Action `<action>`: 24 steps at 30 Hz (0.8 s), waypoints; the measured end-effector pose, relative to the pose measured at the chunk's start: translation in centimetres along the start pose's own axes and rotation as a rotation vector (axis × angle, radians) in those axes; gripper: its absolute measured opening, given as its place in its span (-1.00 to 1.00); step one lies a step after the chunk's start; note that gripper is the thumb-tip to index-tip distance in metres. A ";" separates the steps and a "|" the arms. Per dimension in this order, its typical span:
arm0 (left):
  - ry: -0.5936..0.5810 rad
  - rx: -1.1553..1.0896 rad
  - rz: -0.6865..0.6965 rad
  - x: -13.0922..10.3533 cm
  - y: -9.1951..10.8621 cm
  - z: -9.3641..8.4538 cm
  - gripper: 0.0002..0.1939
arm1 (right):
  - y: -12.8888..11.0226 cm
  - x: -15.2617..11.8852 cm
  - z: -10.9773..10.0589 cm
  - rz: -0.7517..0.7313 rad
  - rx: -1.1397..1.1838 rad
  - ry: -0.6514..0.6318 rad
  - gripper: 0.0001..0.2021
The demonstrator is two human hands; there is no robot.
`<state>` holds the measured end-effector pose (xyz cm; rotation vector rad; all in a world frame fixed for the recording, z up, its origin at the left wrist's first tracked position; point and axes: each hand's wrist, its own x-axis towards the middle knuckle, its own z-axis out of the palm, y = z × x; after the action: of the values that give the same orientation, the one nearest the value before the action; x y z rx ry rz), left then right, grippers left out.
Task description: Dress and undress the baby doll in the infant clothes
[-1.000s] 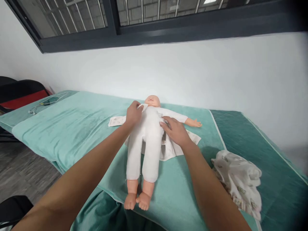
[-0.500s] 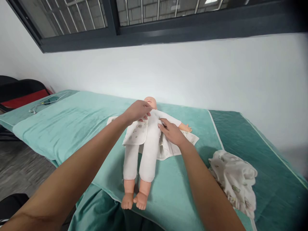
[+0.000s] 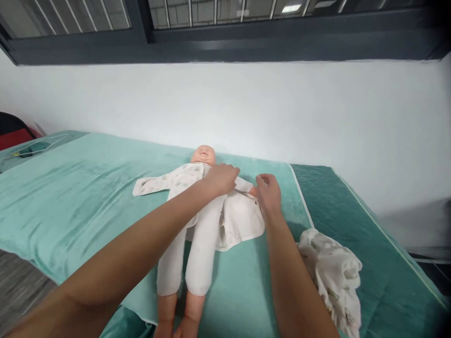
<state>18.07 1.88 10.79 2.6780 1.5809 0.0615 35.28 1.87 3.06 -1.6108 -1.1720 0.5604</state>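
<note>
A baby doll (image 3: 200, 253) in a white undersuit lies on its back, its head towards the wall. A patterned white baby jacket (image 3: 186, 176) covers one side of its chest, with that sleeve stretched out flat to the left. The jacket's other half lies spread underneath the doll's right-hand side in the view. My left hand (image 3: 222, 178) is over the doll's chest and upper arm, fingers bent together; whatever they pinch is hidden. Curled fingers of my right hand (image 3: 269, 191) close at the doll's small hand (image 3: 252, 191), which is partly covered.
A crumpled patterned white cloth (image 3: 333, 277) lies beside my right forearm. Light green sheeting (image 3: 88, 188) covers the bed, with a darker green part (image 3: 366, 234) at the right. Behind stands a white wall (image 3: 225, 108) below a dark window frame (image 3: 282, 40).
My left hand has moved right across the doll's chest, and my right hand has moved outward to the doll's hand. The jacket's left sleeve now shows stretched out. The view has shifted right.
</note>
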 end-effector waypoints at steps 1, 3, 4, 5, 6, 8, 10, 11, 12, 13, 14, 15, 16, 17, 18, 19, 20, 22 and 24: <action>-0.058 0.014 0.052 1.0 0.7 0.2 -0.68 | 0.3 0.3 0.0 0.033 0.023 -0.024 -0.64; -0.156 0.038 0.122 2.8 1.7 1.0 -0.70 | 0.9 0.8 -0.2 0.064 0.053 -0.055 -0.63; -0.191 0.053 0.137 3.5 1.9 1.4 -0.71 | 1.1 1.0 -0.4 0.069 0.060 -0.059 -0.63; -0.215 0.066 0.144 4.0 2.0 1.7 -0.70 | 1.3 1.2 -0.7 0.074 0.070 -0.054 -0.64; -0.226 0.076 0.145 4.4 1.8 1.9 -0.69 | 1.5 1.3 -1.1 0.071 0.074 -0.037 -0.65; -0.192 0.070 0.147 4.6 0.9 1.9 -0.66 | 1.7 1.5 -2.0 0.027 0.021 0.039 -0.67; -0.133 0.017 0.152 4.4 -0.4 1.5 -0.67 | 1.7 1.6 -2.7 -0.016 -0.103 0.088 -0.66; -0.109 -0.018 0.147 4.2 -1.0 1.1 -0.70 | 1.7 1.5 -2.8 -0.010 -0.158 0.063 -0.66; -0.092 -0.052 0.136 3.9 -1.7 0.8 -0.75 | 1.7 1.5 -2.9 0.014 -0.190 0.003 -0.68; -0.081 -0.081 0.122 3.6 -2.3 0.4 -0.80 | 1.7 1.4 -2.7 0.050 -0.194 -0.076 -0.71; -0.070 -0.108 0.105 3.3 -2.7 0.0 -0.84 | 1.6 1.3 -2.5 0.084 -0.178 -0.157 -0.74; -0.054 -0.130 0.091 3.1 -3.2 -0.3 -0.86 | 1.6 1.3 -2.2 0.105 -0.154 -0.221 -0.76; -0.036 -0.150 0.078 2.8 -3.5 -0.5 -0.85 | 1.5 1.2 -1.9 0.110 -0.133 -0.263 -0.77; -0.018 -0.166 0.068 2.6 -3.7 -0.7 -0.84 | 1.5 1.1 -1.6 0.105 -0.120 -0.288 -0.78; -0.002 -0.178 0.061 2.5 -3.9 -0.9 -0.83 | 1.4 1.0 -1.4 0.096 -0.114 -0.310 -0.78; 0.010 -0.184 0.056 2.3 -4.0 -1.0 -0.82 | 1.2 0.9 -1.2 0.081 -0.118 -0.331 -0.78; 0.015 -0.186 0.050 2.2 -4.0 -1.1 -0.82 | 1.0 0.7 -1.1 0.062 -0.133 -0.354 -0.76; 0.008 -0.190 0.042 2.0 -4.0 -1.1 -0.82 | 0.6 0.1 -0.8 0.017 -0.193 -0.400 -0.71; -0.007 -0.200 0.040 1.9 -4.0 -1.1 -0.84 | 0.1 -0.6 -0.6 -0.020 -0.266 -0.434 -0.67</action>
<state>15.47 5.46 11.74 2.5532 1.4346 0.1999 35.51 1.05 3.06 -1.7485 -1.6376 0.7942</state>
